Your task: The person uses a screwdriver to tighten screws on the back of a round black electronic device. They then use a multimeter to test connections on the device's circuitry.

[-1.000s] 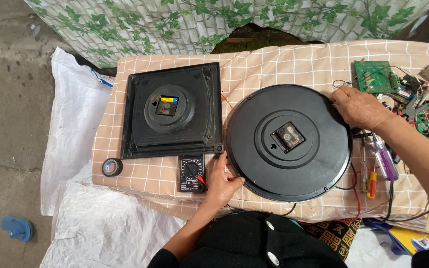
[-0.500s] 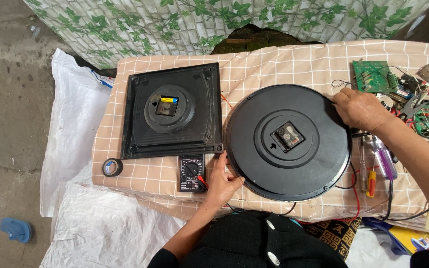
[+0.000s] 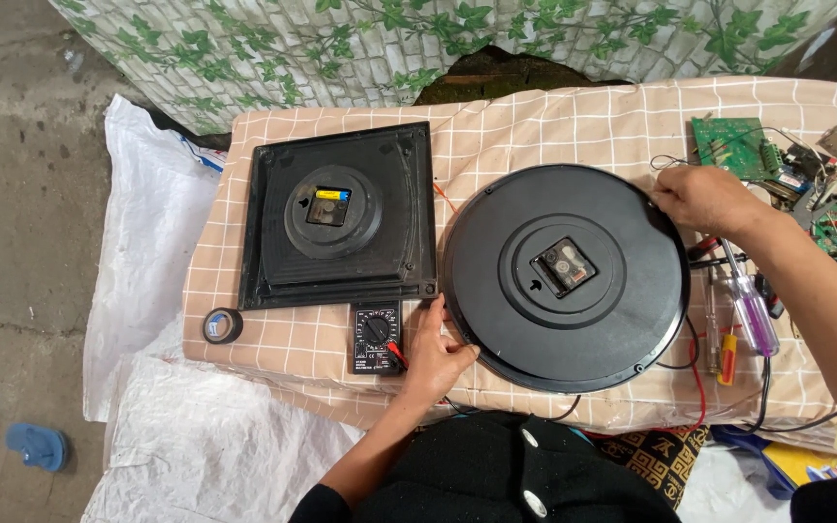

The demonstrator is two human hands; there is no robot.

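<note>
A round black wall clock [image 3: 573, 339] lies face down on the checked cloth, its movement showing in the middle. My left hand [image 3: 435, 351] grips its lower left rim. My right hand [image 3: 704, 199] holds the upper right rim. To the left lies a square black clock [image 3: 341, 281], also face down, with a battery in its movement.
A small black multimeter [image 3: 376, 337] sits just left of my left hand, and a roll of black tape [image 3: 222, 325] lies farther left. Screwdrivers [image 3: 748, 310], wires and green circuit boards [image 3: 728, 145] crowd the right side. The checked cloth [image 3: 515, 126] rests on white sheeting [image 3: 147, 232].
</note>
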